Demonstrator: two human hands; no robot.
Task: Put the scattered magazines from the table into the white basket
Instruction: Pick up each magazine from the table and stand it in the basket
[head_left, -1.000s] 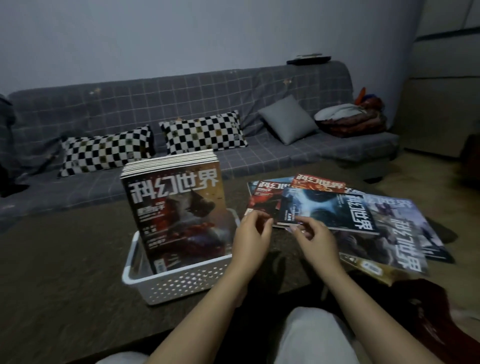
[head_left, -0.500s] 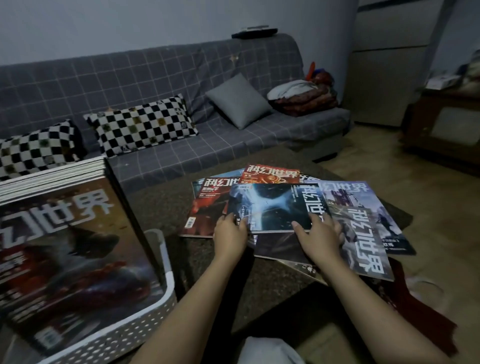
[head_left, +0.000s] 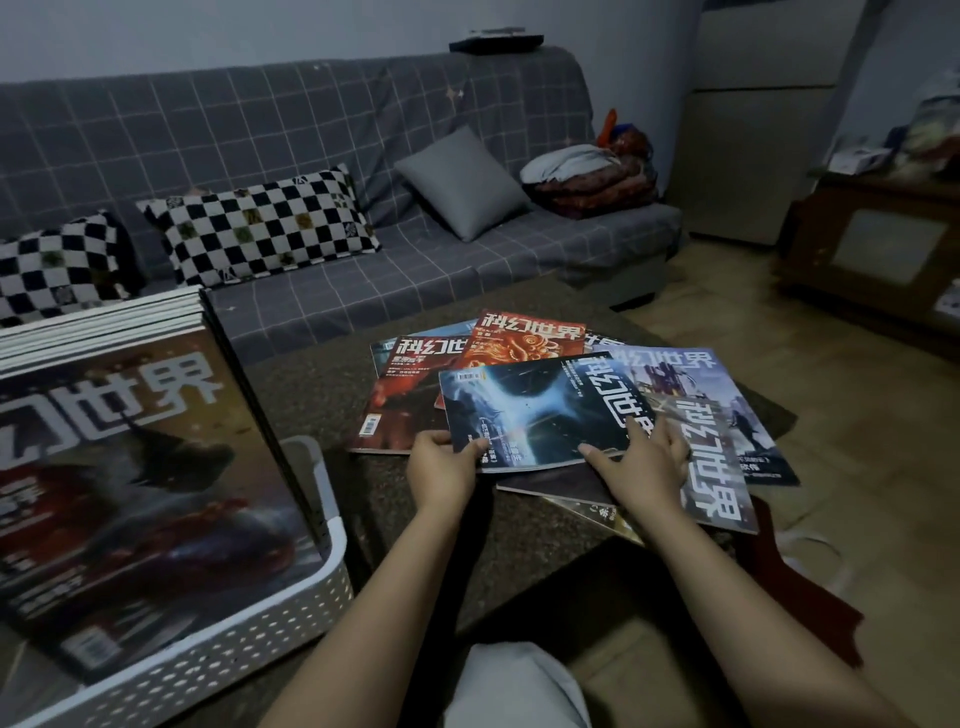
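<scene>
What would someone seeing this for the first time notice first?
Probably the fan of magazines spread across the dark table, with the left hand and right hand gripping the near edge of the blue magazine on top. Next, the white basket at lower left, packed with upright magazines, and the checkered pillows on the grey sofa behind.

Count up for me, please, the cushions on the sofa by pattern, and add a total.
Checkered black-and-white cushions: 2
Plain grey cushion: 1
Total: 3
</scene>
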